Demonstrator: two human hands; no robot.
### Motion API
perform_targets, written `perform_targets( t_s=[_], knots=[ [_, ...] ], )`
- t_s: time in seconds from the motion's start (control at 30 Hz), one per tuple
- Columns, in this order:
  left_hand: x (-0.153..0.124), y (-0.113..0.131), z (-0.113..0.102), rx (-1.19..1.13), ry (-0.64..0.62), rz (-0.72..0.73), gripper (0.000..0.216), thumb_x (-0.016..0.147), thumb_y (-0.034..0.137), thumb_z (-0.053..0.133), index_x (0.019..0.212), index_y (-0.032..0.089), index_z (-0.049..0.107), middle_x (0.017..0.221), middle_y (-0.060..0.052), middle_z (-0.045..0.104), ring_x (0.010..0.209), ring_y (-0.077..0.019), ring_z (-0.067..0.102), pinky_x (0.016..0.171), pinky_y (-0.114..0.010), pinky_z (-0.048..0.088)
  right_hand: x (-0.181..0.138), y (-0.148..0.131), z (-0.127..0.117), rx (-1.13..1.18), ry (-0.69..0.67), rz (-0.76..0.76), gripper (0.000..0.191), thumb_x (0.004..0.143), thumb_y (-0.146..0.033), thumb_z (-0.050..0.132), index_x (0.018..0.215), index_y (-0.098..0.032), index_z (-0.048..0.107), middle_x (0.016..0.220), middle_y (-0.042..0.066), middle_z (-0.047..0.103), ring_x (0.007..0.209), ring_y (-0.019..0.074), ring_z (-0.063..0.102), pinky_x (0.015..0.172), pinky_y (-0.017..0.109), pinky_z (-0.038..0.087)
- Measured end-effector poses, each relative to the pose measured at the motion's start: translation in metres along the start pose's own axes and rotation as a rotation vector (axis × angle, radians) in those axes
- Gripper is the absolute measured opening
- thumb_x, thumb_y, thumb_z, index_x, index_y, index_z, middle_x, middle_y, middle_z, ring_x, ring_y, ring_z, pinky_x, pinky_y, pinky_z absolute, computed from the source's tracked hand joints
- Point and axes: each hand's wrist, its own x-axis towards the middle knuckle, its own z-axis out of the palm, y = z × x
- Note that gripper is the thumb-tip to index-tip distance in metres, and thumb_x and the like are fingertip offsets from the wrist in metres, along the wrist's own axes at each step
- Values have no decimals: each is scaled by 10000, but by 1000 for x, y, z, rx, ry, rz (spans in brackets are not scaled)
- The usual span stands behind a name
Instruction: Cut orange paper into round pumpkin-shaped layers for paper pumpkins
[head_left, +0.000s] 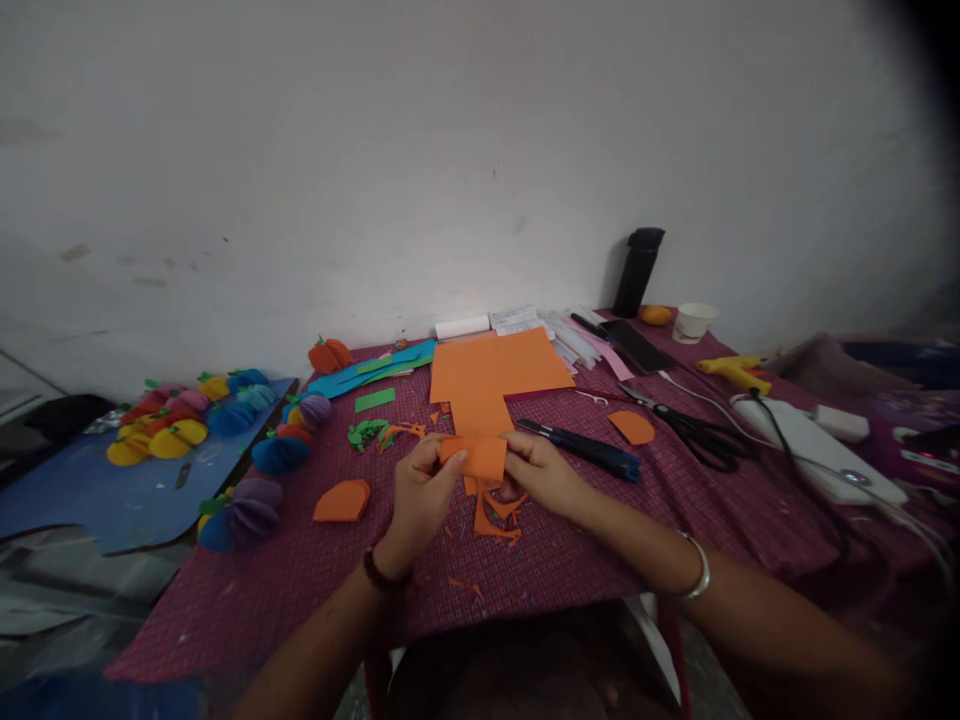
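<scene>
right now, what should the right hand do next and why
Perhaps move the right hand to the scissors: the paper it holds with the left hand looks straight-edged, while the orange pieces to either side have curved edges.

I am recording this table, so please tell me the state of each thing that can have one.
Small orange paper, held by both hands
Left hand, closed on it
Right hand, closed on it
Black bottle, upright, closed
White cup, upright
Phone, lying flat, screen dark
Scissors, lying down; open or shut unclear
Yellow glue gun, lying down
Layered paper ornaments, fanned out
</scene>
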Motion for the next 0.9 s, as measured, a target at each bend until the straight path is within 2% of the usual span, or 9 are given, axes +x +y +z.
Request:
perform_targets(
  t_s=[0.2, 0.3, 0.4, 0.53, 0.8, 0.9],
  knots=[
    [-2, 3, -3, 119, 66, 85, 230, 822, 291, 598, 627, 184, 541, 793, -38, 599, 751, -164, 548, 682, -283, 448, -4, -2, -5, -81, 25, -172, 416, 947, -501, 365, 719, -189, 517, 606, 0, 585, 581, 135, 571, 590, 260, 453],
    [-3, 2, -3, 194, 93, 157, 286, 823, 262, 599, 574, 186, 478, 791, -44, 605, 779, -168, 567, 710, -289, 455, -4, 0, -3, -57, 37, -144, 412, 923, -547, 409, 745, -191, 513, 602, -9, 586, 561, 130, 564, 563, 248, 437],
    [-5, 0, -3, 254, 127, 255, 268, 821, 222, 604, 581, 182, 492, 794, -41, 621, 783, -161, 588, 719, -283, 463, -2, 3, 1, -4, 37, -74, 406, 856, -585, 510, 739, -196, 492, 562, -37, 551, 503, 114, 533, 504, 227, 411],
    [-6, -4, -2, 291, 133, 332, 262, 815, 180, 608, 575, 171, 504, 797, -45, 641, 776, -152, 607, 711, -268, 469, 0, 7, 3, -55, 69, -94, 407, 853, -555, 517, 669, -195, 469, 530, -43, 514, 468, 100, 497, 464, 212, 369],
    [-5, -3, 0, 228, 127, 256, 251, 808, 197, 619, 573, 165, 536, 769, -40, 619, 757, -152, 584, 696, -265, 448, -2, 7, 2, -175, 96, -134, 351, 910, -422, 446, 638, -200, 447, 525, -32, 507, 480, 113, 501, 477, 224, 362],
    [-4, 0, 2, 159, 97, 158, 216, 806, 216, 620, 603, 159, 574, 765, -36, 605, 744, -152, 566, 684, -266, 436, -2, 5, 1, -216, 106, -136, 367, 919, -412, 426, 619, -201, 436, 521, -30, 490, 488, 116, 492, 483, 229, 354]
  ],
)
